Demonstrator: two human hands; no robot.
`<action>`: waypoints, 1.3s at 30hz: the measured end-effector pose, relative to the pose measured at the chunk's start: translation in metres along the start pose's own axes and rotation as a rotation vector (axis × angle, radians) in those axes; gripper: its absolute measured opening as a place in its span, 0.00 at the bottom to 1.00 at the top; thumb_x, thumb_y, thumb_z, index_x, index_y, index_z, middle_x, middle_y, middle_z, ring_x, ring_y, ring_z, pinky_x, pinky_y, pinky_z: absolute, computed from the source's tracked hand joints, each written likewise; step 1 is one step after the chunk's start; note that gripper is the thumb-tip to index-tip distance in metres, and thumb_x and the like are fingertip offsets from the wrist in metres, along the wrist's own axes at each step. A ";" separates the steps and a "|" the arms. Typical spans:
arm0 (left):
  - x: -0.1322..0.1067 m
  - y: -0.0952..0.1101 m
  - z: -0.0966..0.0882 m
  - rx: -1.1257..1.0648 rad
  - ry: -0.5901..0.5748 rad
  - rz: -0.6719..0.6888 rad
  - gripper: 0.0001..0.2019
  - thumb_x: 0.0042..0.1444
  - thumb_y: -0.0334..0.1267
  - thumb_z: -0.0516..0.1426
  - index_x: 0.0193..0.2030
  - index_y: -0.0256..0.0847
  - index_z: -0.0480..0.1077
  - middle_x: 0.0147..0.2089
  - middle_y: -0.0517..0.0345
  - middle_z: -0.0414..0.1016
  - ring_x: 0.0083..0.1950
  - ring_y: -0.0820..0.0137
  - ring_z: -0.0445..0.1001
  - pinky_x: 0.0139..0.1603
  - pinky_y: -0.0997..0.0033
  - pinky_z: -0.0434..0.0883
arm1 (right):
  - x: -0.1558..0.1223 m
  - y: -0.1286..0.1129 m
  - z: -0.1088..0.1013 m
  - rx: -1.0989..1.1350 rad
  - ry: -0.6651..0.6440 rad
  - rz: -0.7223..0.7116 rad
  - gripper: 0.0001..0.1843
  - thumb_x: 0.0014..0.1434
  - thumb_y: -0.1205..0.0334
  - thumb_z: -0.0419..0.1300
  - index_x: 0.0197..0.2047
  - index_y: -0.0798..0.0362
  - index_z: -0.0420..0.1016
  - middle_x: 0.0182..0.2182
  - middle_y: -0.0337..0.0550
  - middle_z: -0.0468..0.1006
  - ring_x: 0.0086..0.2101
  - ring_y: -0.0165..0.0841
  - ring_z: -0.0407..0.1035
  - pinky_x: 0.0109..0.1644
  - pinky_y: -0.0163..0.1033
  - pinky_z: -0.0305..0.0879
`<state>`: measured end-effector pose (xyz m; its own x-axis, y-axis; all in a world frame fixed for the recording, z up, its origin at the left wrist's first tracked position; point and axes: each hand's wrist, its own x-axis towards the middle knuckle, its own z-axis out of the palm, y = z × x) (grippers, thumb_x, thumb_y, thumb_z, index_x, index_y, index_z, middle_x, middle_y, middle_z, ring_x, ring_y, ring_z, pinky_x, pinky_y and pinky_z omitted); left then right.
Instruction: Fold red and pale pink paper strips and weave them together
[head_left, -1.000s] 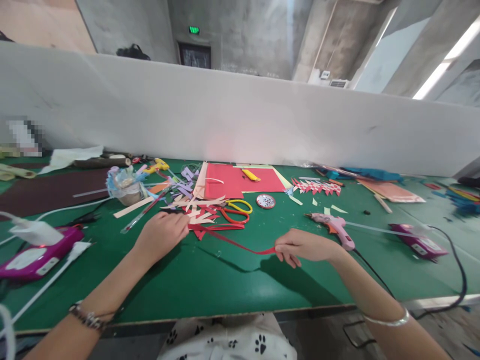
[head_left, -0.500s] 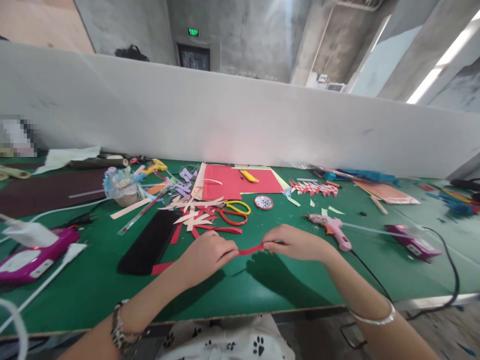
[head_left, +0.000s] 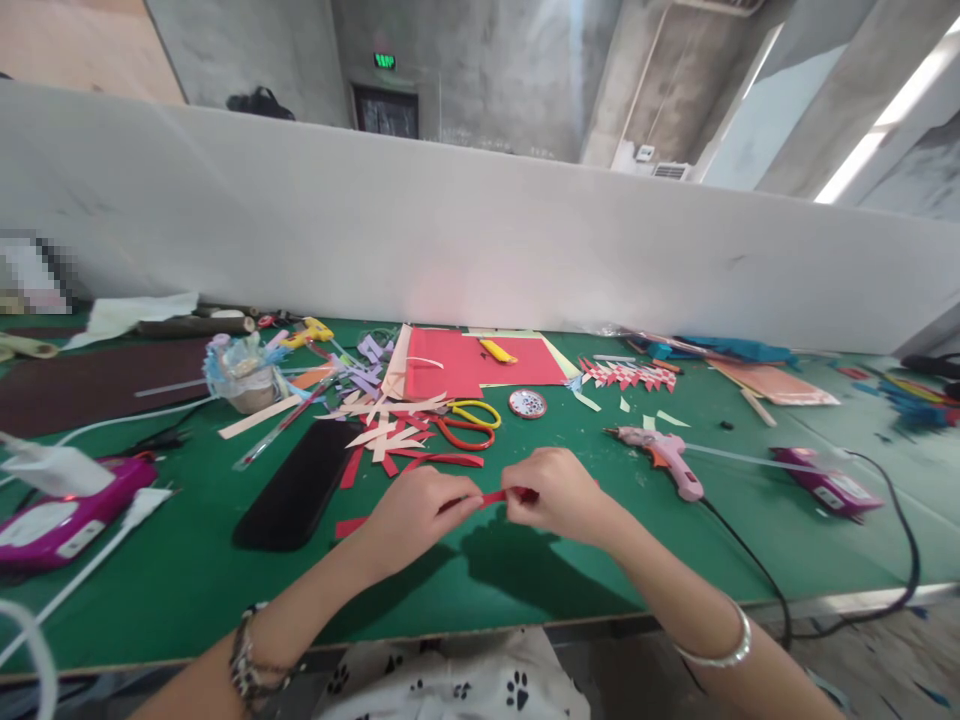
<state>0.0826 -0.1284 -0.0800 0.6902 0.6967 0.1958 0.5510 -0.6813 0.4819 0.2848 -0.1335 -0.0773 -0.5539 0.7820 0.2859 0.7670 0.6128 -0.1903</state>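
A narrow red paper strip runs between my two hands, just above the green table. My left hand pinches it between thumb and fingers, and one end sticks out to the left behind the wrist. Close beside it, my right hand grips the strip with curled fingers; a bit of red shows past its far side. Left of my hands lies a black phone. Red and cream paper strips are heaped beyond my left hand, next to scissors with yellow and red handles.
A pink glue gun with a black cord lies to the right, near a magenta power strip. Red paper sheets with a yellow cutter lie at the back. A red-and-white woven paper piece and a round tin are nearby.
My right hand has moved left along the strip, closer to my left hand, and its fingers are more curled. The strip's left end has shifted right, off the phone's edge.
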 end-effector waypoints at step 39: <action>-0.007 -0.016 0.014 0.834 0.220 0.456 0.10 0.54 0.28 0.44 0.24 0.40 0.57 0.15 0.64 0.62 0.16 0.73 0.60 0.24 0.70 0.53 | 0.000 -0.012 -0.001 0.388 -0.271 0.004 0.12 0.58 0.67 0.50 0.22 0.55 0.64 0.15 0.33 0.67 0.19 0.22 0.58 0.25 0.27 0.49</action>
<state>0.0757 -0.1255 -0.1010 0.8632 0.2953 0.4095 0.4662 -0.7774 -0.4222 0.2761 -0.1410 -0.0747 -0.6553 0.7544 0.0386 0.6202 0.5664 -0.5427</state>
